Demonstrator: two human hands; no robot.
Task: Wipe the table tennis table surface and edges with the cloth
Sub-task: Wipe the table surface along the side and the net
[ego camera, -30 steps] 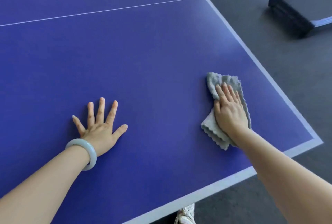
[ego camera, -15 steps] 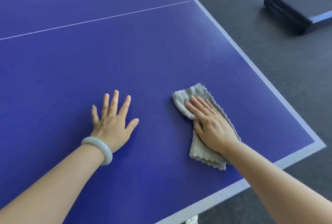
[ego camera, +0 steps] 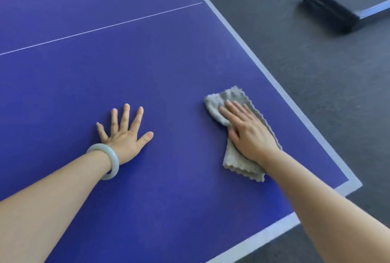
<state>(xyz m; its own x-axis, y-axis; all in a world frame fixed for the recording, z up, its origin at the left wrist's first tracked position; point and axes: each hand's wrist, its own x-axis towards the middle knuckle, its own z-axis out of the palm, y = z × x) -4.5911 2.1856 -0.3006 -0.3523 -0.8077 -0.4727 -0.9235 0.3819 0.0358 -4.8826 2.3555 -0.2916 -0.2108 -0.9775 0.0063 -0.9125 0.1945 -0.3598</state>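
Cloth (ego camera: 236,158) | pressed flat under right hand (ego camera: 251,134), fingers straight, for wiping | table (ego camera: 168,62) braced by left hand (ego camera: 124,134), fingers splayed, nothing held | near-right corner unwiped

— How did we hold our left hand (ego camera: 124,138)?
— Flat, palm down, fingers straight and spread wide, thumb out to the right; our forearm reached in from the lower left.
— And our right hand (ego camera: 249,134)?
— Palm down too, fingers straight and close together, pointing up and left, our bare forearm reaching in from the lower right.
— Did our hands touch?
— No, they lay well apart.
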